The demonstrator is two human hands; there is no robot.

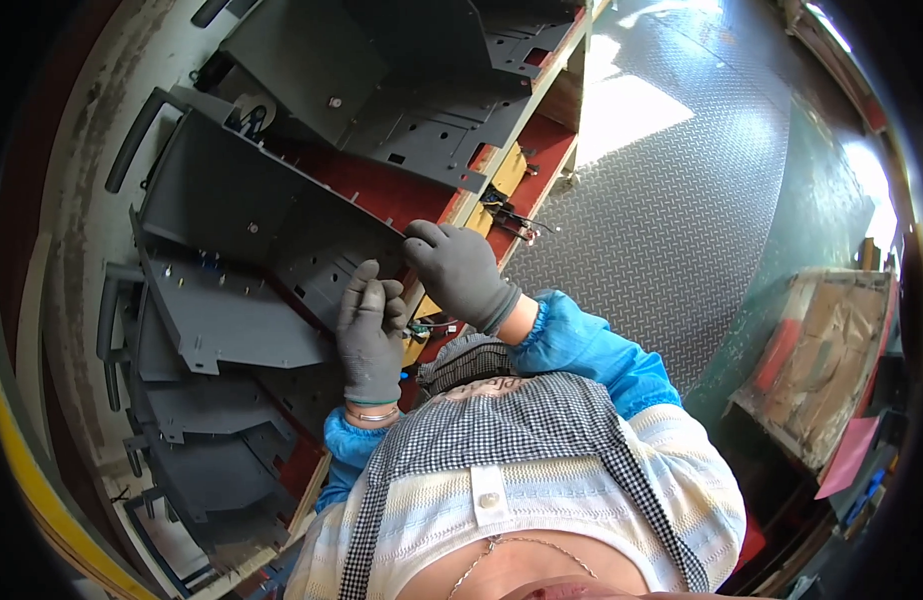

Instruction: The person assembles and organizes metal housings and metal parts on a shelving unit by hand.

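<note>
My left hand (371, 335), in a grey glove, is raised at the near edge of the bench. Its fingers are loosely bent and apart, and I see nothing in them. Just to the right and farther off, my right hand (459, 273), gloved alike, has its fingers curled in at the corner of a dark grey bent metal housing (217, 180). What those fingers hold, if anything, is hidden. The housing has small holes and slots, and a black handle (147, 140) is at its far left side. Another grey metal panel (227, 315) with small studs lies nearer to me.
More grey housings (217, 470) line the bench at the lower left, and a large one (422, 110) stands farther off. Yellow parts with wires (507, 180) sit on a red shelf below. Patterned metal floor (662, 220) and a cardboard-topped box (817, 350) are to the right.
</note>
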